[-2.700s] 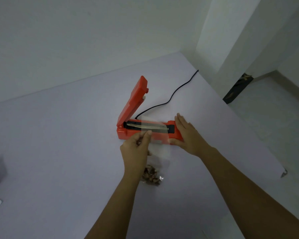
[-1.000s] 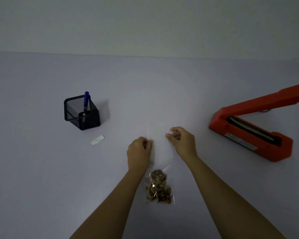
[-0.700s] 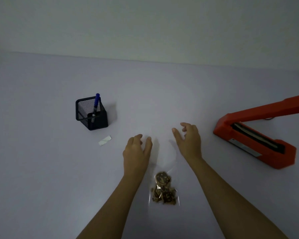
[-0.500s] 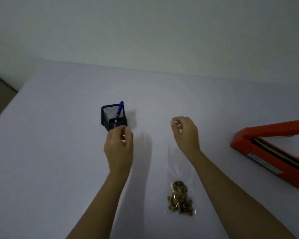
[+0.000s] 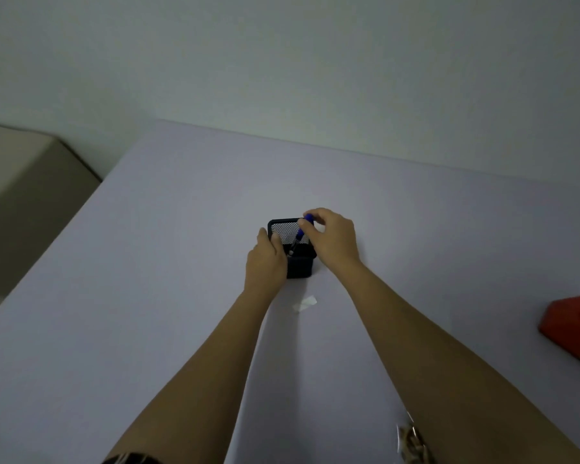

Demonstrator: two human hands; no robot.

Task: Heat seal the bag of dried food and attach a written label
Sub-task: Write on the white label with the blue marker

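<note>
Both hands have moved from the bag (image 5: 412,443) to the pen holder (image 5: 300,266). The right hand (image 5: 332,239) pinches the blue pen (image 5: 298,233) by its top, and the left hand (image 5: 267,259) grips the holder's side. The pen leans up toward the right hand. The label (image 5: 304,303) lies just nearer on the tabletop (image 5: 148,296), and the bag lies well back.

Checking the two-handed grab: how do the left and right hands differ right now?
The left hand grips the side of the black mesh pen holder; the right hand pinches the top of the blue pen. The left sits lower, beside the holder; the right is above its rim. Both work at the same holder.
</note>
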